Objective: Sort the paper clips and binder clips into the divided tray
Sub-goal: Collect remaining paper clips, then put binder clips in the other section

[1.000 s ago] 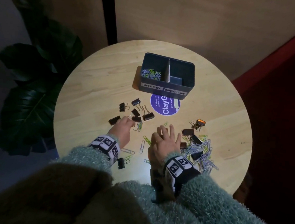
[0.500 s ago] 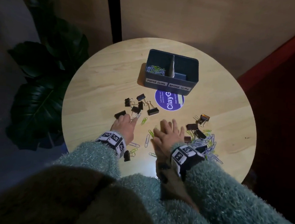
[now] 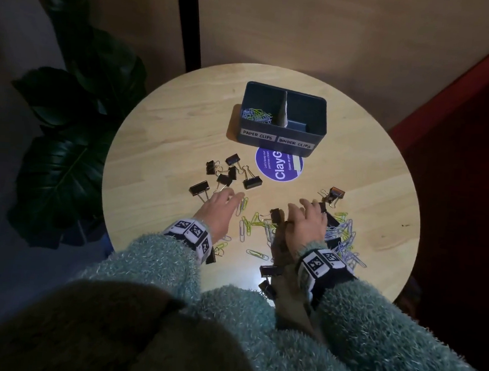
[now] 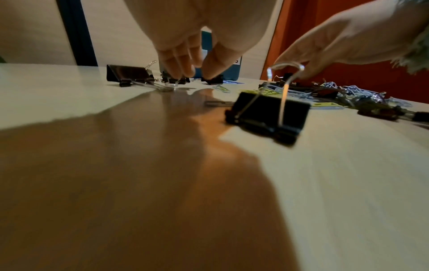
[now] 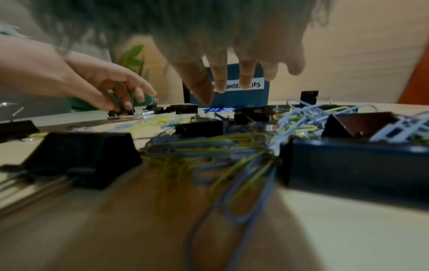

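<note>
The dark blue divided tray stands at the back of the round table, labelled for paper clips on the left and binder clips on the right. Paper clips lie in its left half. My left hand reaches down beside a cluster of black binder clips. In the left wrist view a gap shows between its thumb and fingertips, and it holds nothing. My right hand spreads straight fingers over a mixed pile of paper clips and binder clips, and a black binder clip lies by its thumb.
A purple round sticker lies in front of the tray. Loose paper clips are scattered between my hands. More binder clips sit near the front edge. A large plant stands left of the table; wall behind.
My right hand has shifted right, onto the mixed pile, and uncovered paper clips and a binder clip between my hands. The left hand stays by the binder clip cluster.
</note>
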The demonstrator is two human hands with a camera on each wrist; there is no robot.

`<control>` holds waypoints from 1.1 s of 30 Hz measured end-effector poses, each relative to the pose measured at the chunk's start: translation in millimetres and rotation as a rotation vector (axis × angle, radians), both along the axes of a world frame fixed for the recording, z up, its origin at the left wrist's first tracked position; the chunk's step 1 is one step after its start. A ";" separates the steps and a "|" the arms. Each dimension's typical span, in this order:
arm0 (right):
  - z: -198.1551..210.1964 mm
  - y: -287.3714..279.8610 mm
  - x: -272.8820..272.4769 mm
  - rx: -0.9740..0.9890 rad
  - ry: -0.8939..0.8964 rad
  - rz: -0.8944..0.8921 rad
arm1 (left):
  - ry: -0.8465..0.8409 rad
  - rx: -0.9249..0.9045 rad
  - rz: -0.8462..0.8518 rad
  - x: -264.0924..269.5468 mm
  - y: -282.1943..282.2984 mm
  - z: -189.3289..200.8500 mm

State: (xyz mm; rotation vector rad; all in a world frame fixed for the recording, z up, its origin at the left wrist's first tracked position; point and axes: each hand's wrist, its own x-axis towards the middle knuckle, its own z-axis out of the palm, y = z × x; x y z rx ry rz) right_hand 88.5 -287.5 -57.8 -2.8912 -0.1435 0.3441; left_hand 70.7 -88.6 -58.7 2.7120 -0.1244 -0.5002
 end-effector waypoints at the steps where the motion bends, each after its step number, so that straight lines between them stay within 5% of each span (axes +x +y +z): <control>1: 1.4 0.5 0.5 0.041 -0.049 0.028 | 0.015 -0.035 -0.016 5.2 -2.6 2.2; 9: 3.0 17.8 3.9 -0.047 0.222 0.215 | 0.133 0.072 -0.244 7.9 -12.6 5.2; 11: 5.9 12.3 9.1 -0.127 0.202 0.194 | 0.185 -0.038 -0.201 1.2 -5.9 6.6; 14: 7.5 3.2 12.7 -0.125 0.132 0.115 | 0.157 -0.176 0.089 -7.2 11.6 12.5; 17: 7.9 6.2 9.3 -0.084 0.119 0.148 | 0.272 -0.157 0.280 -13.0 31.1 16.1; 23: 7.5 42.9 -8.2 0.001 0.376 0.175 | 0.362 -0.113 0.257 -19.5 23.4 9.7; 29: 2.9 50.3 -12.9 0.159 0.227 0.203 | 0.341 -0.256 0.263 -21.1 18.8 6.9; 33: 0.6 62.9 -27.3 0.072 0.160 0.490 | 0.467 -0.085 0.207 -24.7 33.8 4.1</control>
